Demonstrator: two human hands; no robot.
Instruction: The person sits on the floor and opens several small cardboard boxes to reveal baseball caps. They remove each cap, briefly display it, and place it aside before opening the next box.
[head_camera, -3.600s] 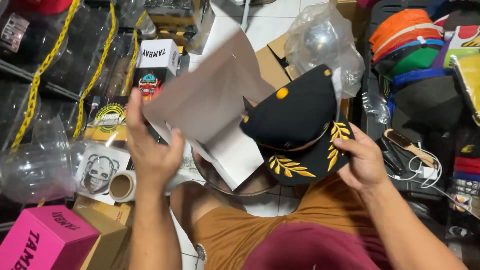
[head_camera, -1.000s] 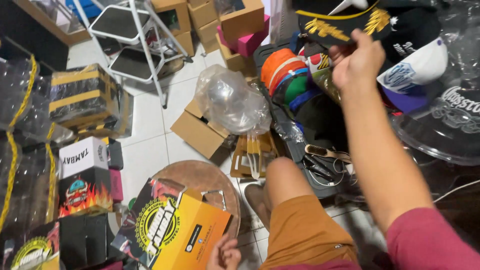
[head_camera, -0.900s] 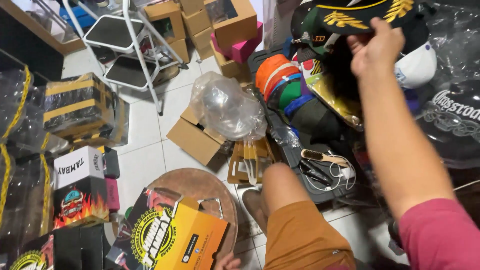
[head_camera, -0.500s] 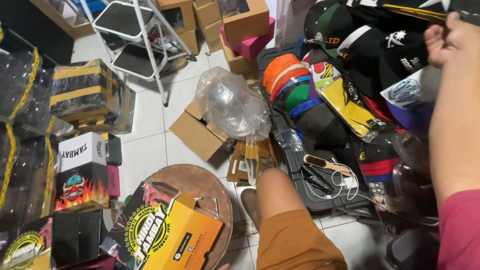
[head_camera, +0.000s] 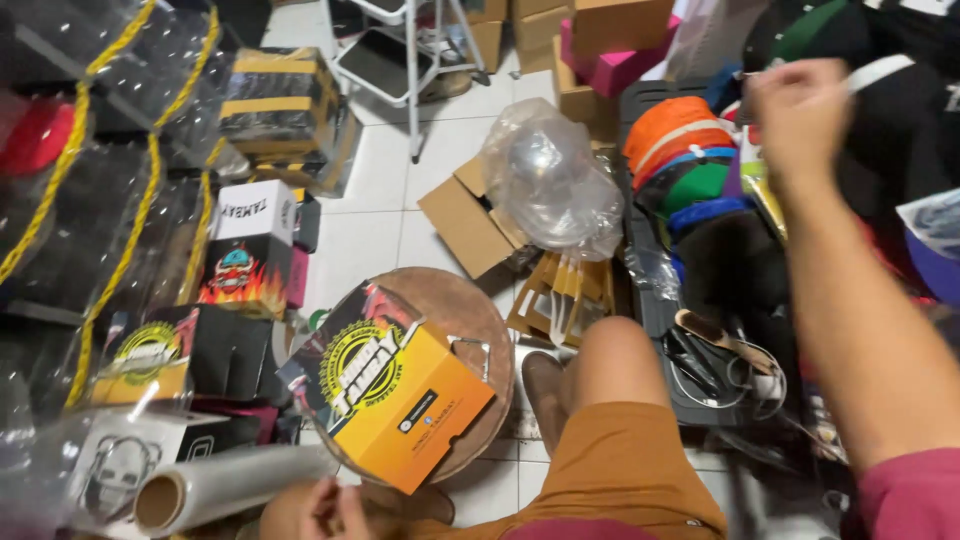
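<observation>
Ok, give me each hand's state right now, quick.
Left hand: low at the frame's edge, by the orange box; grip cannot be told.
Right hand: raised, blurred; grip cannot be told.

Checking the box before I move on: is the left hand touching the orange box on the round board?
Apart. Head view shows floor between left hand and orange box.

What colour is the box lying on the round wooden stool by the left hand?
In the head view, the box is orange-yellow with a black printed top, lying on the stool near the left hand.
</observation>
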